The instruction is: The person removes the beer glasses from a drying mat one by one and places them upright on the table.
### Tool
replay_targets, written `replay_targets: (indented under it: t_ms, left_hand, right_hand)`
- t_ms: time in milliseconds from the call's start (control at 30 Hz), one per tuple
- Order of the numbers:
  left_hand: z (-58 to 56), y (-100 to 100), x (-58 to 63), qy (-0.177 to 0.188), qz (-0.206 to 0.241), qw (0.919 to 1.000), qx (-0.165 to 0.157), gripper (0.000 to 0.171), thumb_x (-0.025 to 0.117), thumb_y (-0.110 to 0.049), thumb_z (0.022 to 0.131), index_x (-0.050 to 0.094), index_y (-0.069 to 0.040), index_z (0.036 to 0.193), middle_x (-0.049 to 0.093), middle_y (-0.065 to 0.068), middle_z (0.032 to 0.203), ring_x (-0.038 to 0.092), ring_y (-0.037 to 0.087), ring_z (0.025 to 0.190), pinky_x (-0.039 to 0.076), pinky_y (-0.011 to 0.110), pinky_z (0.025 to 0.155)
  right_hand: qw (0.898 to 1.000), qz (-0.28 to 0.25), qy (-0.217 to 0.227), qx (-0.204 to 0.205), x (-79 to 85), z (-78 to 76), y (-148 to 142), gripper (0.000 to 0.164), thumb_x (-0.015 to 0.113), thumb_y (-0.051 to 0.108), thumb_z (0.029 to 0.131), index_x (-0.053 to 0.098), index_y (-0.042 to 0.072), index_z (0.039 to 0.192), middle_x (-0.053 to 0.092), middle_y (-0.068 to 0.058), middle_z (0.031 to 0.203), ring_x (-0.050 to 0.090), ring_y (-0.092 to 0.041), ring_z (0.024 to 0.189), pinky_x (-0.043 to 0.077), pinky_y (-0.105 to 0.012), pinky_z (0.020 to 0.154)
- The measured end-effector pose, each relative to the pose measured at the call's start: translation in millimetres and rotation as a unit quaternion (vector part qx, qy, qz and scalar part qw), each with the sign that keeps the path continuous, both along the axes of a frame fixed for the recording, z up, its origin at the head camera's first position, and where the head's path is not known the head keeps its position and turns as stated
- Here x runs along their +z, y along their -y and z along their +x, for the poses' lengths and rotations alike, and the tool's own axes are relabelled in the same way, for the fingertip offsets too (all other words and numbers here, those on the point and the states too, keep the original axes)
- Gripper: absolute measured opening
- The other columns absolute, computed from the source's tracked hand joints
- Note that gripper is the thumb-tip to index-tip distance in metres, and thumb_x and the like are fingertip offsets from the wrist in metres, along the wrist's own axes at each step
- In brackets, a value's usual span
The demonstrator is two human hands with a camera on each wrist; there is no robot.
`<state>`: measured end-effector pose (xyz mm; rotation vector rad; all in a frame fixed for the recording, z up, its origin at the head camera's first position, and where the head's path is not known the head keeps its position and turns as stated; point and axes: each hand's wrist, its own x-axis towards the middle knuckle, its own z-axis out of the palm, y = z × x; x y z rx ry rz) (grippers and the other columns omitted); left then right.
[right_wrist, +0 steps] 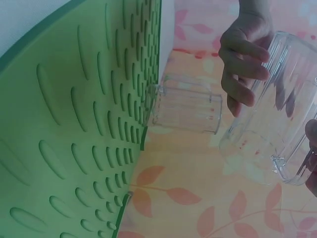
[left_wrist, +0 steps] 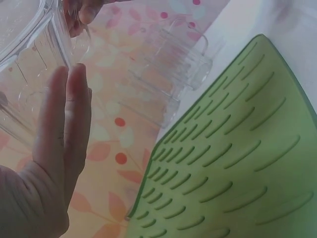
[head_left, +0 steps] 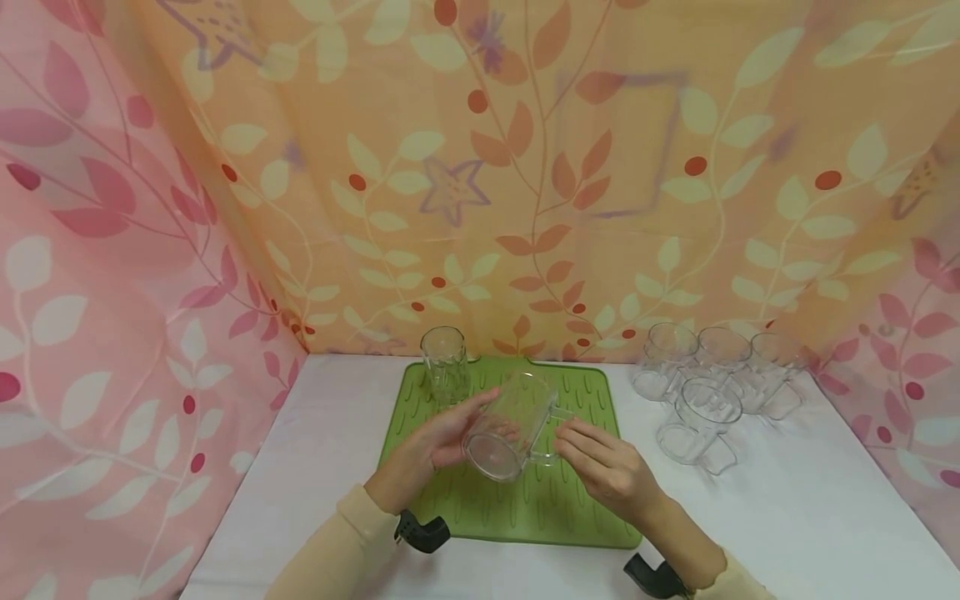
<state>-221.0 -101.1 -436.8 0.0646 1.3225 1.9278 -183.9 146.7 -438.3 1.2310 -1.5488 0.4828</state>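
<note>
A clear glass mug (head_left: 517, 417) is held tilted above the green drying mat (head_left: 547, 512), its round base toward me and its handle to the right. My left hand (head_left: 453, 429) holds the mug's body from the left, fingers along the glass, as the right wrist view also shows. At the handle, the fingers and thumb of my right hand (head_left: 611, 471) pinch the glass. Another glass mug (head_left: 446, 367) stands on the mat's back left part, beyond my left hand; its lower part is partly hidden.
Several more glass mugs (head_left: 708, 408) are grouped on the white tabletop (head_left: 795, 517), right of the mat. Behind the table hangs a patterned orange curtain (head_left: 525, 250), with a pink one (head_left: 112, 292) along the left side. Black wrist straps sit at both cuffs.
</note>
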Motion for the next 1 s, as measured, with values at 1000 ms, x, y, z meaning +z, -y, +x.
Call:
replay_targets:
  t_ms: [1000]
  left_hand:
    - [4.7,3.1,-2.6,-0.051,-0.011,0.9968,0.061,0.052,0.044,-0.044,0.101,0.048,0.004,0.121,0.075,-0.004,0.087,0.072,0.009,0.086,0.059,0.025,0.079]
  right_hand:
    - [0.977,-0.004,0.206,0.054,-0.1,0.8,-8.9,0.022,0.063,0.024,0.095,0.073,0.006,0.102,0.071,-0.010,0.105,0.064,-0.030,0.099,0.046,-0.019,0.105]
